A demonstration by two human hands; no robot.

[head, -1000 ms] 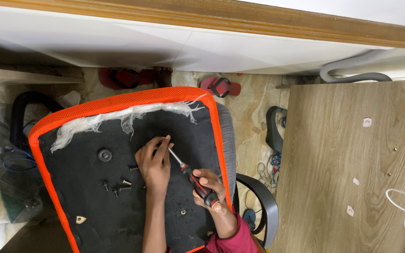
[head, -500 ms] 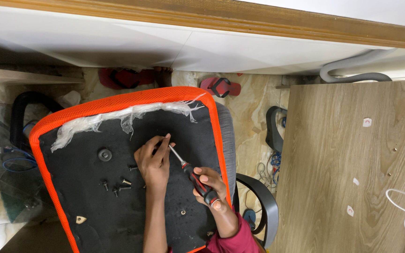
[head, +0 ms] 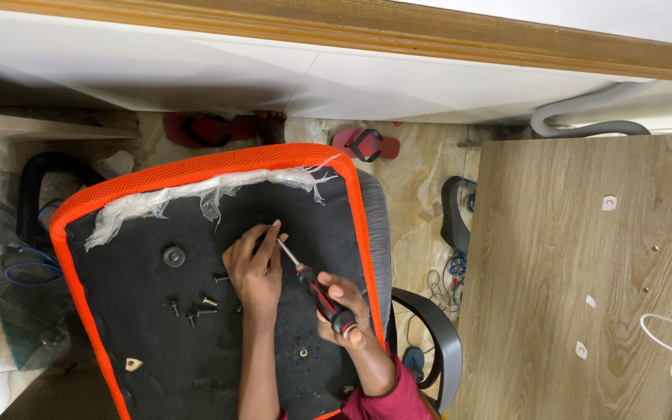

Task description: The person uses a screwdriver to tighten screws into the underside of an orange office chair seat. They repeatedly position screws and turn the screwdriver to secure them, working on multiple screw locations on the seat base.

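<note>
While the right hand [head: 344,307] is gripping the screwdriver [head: 313,286], the left hand [head: 254,264] is pinching its tip against the seat underside [head: 141,327]. A slipping tip is threatening those steadying fingers.

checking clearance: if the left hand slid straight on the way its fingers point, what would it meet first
Probably the torn clear plastic strip along the seat's orange rim; the left hand points up-screen over bare black fabric until there.

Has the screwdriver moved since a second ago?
No. The screwdriver keeps the same slant, tip by the left hand, handle in the right hand, same spot relative to the seat's orange rim and the round washer.
</note>
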